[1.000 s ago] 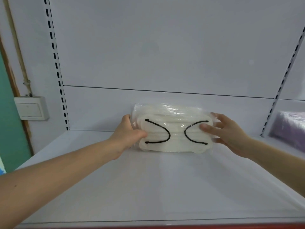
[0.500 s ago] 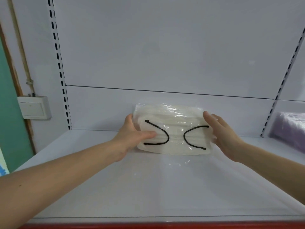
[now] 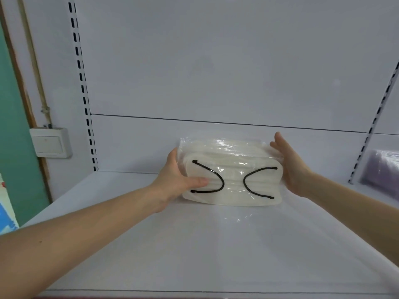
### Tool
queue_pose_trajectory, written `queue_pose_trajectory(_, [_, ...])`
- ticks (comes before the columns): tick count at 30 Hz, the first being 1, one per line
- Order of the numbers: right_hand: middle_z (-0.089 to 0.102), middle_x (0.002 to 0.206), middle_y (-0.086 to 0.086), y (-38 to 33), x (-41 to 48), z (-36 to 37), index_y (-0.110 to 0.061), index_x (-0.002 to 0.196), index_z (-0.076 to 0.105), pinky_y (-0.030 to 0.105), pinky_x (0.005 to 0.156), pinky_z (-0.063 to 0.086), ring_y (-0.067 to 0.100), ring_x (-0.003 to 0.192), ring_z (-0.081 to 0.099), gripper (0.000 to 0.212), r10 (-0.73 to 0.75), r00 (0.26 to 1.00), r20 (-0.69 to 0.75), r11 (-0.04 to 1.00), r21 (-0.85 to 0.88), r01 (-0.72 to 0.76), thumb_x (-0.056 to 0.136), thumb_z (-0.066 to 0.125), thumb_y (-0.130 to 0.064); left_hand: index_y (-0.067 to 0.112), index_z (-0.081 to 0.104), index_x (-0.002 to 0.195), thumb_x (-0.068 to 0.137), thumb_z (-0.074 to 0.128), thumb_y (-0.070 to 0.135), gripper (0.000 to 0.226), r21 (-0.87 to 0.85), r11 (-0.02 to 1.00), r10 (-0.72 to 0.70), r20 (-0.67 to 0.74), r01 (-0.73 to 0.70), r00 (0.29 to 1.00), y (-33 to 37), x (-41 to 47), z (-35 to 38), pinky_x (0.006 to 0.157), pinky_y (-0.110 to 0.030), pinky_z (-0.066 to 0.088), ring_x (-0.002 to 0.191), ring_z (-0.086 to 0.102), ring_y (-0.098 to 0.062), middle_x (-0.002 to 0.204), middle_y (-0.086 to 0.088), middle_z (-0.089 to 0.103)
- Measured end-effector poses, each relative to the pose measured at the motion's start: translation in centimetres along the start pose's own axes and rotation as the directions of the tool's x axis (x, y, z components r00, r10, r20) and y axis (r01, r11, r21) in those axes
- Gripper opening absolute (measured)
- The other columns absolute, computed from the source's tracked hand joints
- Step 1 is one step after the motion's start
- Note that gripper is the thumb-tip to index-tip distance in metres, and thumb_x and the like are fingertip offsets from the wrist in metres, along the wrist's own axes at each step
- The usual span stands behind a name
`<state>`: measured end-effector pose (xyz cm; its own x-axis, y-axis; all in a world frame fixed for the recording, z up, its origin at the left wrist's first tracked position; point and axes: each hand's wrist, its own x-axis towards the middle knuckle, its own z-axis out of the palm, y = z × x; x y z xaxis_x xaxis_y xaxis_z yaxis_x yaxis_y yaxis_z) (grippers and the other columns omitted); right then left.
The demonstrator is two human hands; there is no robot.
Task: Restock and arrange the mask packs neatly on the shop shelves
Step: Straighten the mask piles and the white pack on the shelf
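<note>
Behind the mask pack (image 3: 232,175), fingers of left hand (image 3: 174,180).

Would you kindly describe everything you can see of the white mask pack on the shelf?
The mask pack is a clear, glossy plastic bag holding a stack of off-white masks; two black ear loops curve toward each other on the front one. It stands on its long edge on the white shelf, near the back panel. The left hand holds its left end, thumb on the front; the right hand presses flat against its right end.
</note>
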<state>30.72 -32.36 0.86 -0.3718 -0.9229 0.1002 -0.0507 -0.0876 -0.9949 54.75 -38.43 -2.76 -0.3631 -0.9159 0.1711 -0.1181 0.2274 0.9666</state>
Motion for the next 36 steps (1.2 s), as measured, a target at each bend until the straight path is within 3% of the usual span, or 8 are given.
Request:
queue_pose_trajectory(7, [0.063,0.081,-0.010,-0.2,0.4,-0.3,-0.029,0.083,0.053,0.031,0.073,0.044,0.011,0.078,0.060,0.034,0.032,0.999,0.044,0.999,-0.035,-0.030,0.094,0.033,-0.055,0.030,0.024,0.140,0.051,0.084,0.026,0.108,0.026,1.000,0.002,-0.013,-0.001,1.000,-0.1,0.0,0.1,0.095,-0.033,0.047,0.115,0.052,-0.014,0.126,0.006,0.052])
queue_pose_trajectory(10, [0.063,0.084,-0.007,-0.6,-0.1,-0.7,-0.029,0.079,0.052,0.032,0.078,0.044,0.015,0.082,0.060,0.034,0.004,1.000,0.031,0.997,-0.073,-0.002,0.095,0.034,-0.053,0.031,0.025,0.140,0.065,0.084,0.014,0.097,0.009,1.000,0.014,-0.021,-0.013,1.000,0.0,-0.2,0.1,0.093,-0.029,0.046,0.115,0.052,-0.012,0.126,0.008,0.052])
queue_pose_trajectory(13, [0.061,0.108,-0.001,-0.6,-0.6,-1.8,-0.028,0.090,0.055,0.036,0.092,0.041,0.019,0.099,0.058,0.035,-0.020,1.000,0.006,0.998,-0.056,0.021,0.091,0.037,-0.057,0.031,0.020,0.143,0.067,0.082,0.016,0.099,0.020,1.000,0.017,-0.033,-0.016,0.999,0.1,-0.3,-0.2,0.095,-0.027,0.040,0.118,0.045,-0.009,0.133,0.009,0.046])
queue_pose_trajectory(16, [0.049,0.134,0.000,-0.2,-0.9,-2.6,-0.023,0.134,0.042,0.040,0.101,0.038,0.021,0.119,0.050,0.063,-0.041,0.999,0.008,0.997,-0.060,0.041,0.084,0.041,-0.062,0.030,0.010,0.148,0.070,0.081,0.020,0.106,0.015,1.000,0.010,-0.035,-0.010,0.999,0.5,-0.5,-0.3,0.093,-0.024,0.031,0.116,0.032,-0.001,0.145,0.008,0.034])
queue_pose_trajectory(21, [0.038,0.143,-0.012,0.4,-2.1,-2.9,-0.031,0.142,0.031,0.040,0.112,0.029,0.011,0.132,0.036,0.097,-0.174,0.982,0.070,0.955,-0.233,0.186,0.060,0.060,-0.073,0.030,0.006,0.148,0.073,0.078,0.022,0.104,0.065,0.996,0.061,-0.056,-0.057,0.997,0.9,-1.0,-0.1,0.094,-0.021,0.028,0.121,0.029,-0.001,0.150,0.007,0.025])
queue_pose_trajectory(26, [0.043,0.130,-0.016,0.7,-2.3,-2.3,-0.036,0.142,0.031,0.031,0.111,0.026,0.010,0.134,0.034,0.063,-0.231,0.967,0.108,0.871,-0.420,0.255,0.086,0.058,-0.046,0.033,0.006,0.148,0.078,0.074,0.025,0.097,0.251,0.951,0.199,-0.054,-0.180,0.979,0.9,-1.5,-0.1,0.099,-0.020,0.024,0.138,0.022,-0.010,0.152,0.011,0.020])
queue_pose_trajectory(33, [0.060,0.119,0.001,0.2,-1.9,-1.4,-0.032,0.126,0.052,0.025,0.092,0.039,0.014,0.104,0.057,0.039,-0.211,0.972,0.103,0.853,-0.466,0.235,0.088,0.060,-0.034,0.024,0.014,0.147,0.082,0.069,0.022,0.086,0.462,0.857,0.260,-0.002,-0.230,0.966,1.1,-1.6,-0.6,0.090,-0.010,0.018,0.133,0.024,-0.007,0.146,0.002,0.026])
queue_pose_trajectory(36, [0.058,0.122,0.000,0.2,-1.9,-1.5,-0.033,0.126,0.052,0.024,0.090,0.039,0.015,0.106,0.055,0.040,-0.215,0.971,0.101,0.846,-0.478,0.237,0.087,0.061,-0.036,0.022,0.015,0.147,0.081,0.070,0.023,0.086,0.505,0.829,0.268,0.020,-0.241,0.963,0.9,-1.5,-0.9,0.090,-0.011,0.019,0.132,0.024,-0.008,0.146,0.000,0.026])
